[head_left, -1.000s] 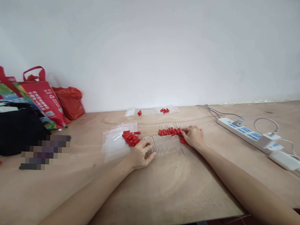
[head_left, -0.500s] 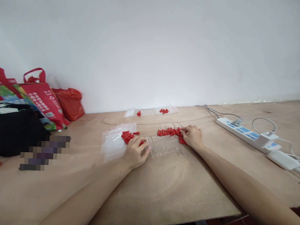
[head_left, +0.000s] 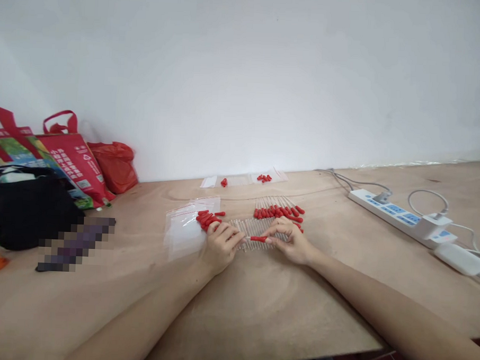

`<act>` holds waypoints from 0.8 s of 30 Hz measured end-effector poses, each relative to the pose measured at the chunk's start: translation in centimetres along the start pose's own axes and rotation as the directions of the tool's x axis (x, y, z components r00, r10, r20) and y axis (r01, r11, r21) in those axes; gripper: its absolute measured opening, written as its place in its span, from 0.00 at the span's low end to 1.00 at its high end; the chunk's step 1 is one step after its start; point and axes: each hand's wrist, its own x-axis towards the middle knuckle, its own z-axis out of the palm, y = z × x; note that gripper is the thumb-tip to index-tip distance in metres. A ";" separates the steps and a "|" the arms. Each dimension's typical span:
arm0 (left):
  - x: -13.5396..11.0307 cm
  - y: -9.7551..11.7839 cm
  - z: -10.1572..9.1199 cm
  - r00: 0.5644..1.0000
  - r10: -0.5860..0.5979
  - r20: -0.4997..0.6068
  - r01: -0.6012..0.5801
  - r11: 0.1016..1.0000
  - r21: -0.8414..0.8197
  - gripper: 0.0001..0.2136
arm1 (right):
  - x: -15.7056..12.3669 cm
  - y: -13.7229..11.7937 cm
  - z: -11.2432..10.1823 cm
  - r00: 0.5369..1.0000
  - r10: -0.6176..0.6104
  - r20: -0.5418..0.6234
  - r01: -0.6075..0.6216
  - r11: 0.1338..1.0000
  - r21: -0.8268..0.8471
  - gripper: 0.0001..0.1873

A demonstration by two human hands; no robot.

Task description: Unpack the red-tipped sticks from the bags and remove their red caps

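Note:
My left hand (head_left: 222, 247) pinches a thin glass tube, mostly hidden by the fingers. My right hand (head_left: 289, 240) grips a red rubber bulb (head_left: 258, 238) by its end. Bulb and tube meet in line between the fingertips; whether the tube sits inside the bulb I cannot tell. Under and behind both hands lies a row of bare glass tubes (head_left: 252, 224). Beyond them is a row of red-bulbed glass droppers (head_left: 272, 211), tubes pointing toward the wall. Loose red rubber bulbs (head_left: 206, 219) are heaped by my left hand, on clear zip bags (head_left: 184, 231).
Against the wall lies a clear bag (head_left: 242, 181) with red bulbs at two spots. To the right are a white power strip (head_left: 395, 212), a plugged-in charger (head_left: 431, 225) and cables. Shopping bags (head_left: 79, 165) and a black bag (head_left: 27, 210) stand at left.
My right hand has moved left and nearer, from the droppers' right end to my left hand. A red bulb now shows between the hands. My left hand stays near the bulb heap.

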 end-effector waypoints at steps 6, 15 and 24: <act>0.0 0.8 -0.2 0.999 0.053 0.009 -0.053 0.999 -0.009 0.09 | -0.5 -1.2 0.7 0.993 -0.119 0.028 0.121 0.934 -0.335 0.12; -0.2 1.2 -1.1 0.992 0.113 0.049 -0.111 0.993 -0.038 0.09 | -0.5 -1.8 0.4 0.957 -0.232 0.174 0.287 0.842 -0.457 0.13; -2.4 -2.1 -1.3 0.986 -0.166 -0.003 0.164 0.979 -0.123 0.07 | -0.3 3.2 -3.8 0.982 0.116 -0.150 -0.123 0.992 -0.037 0.13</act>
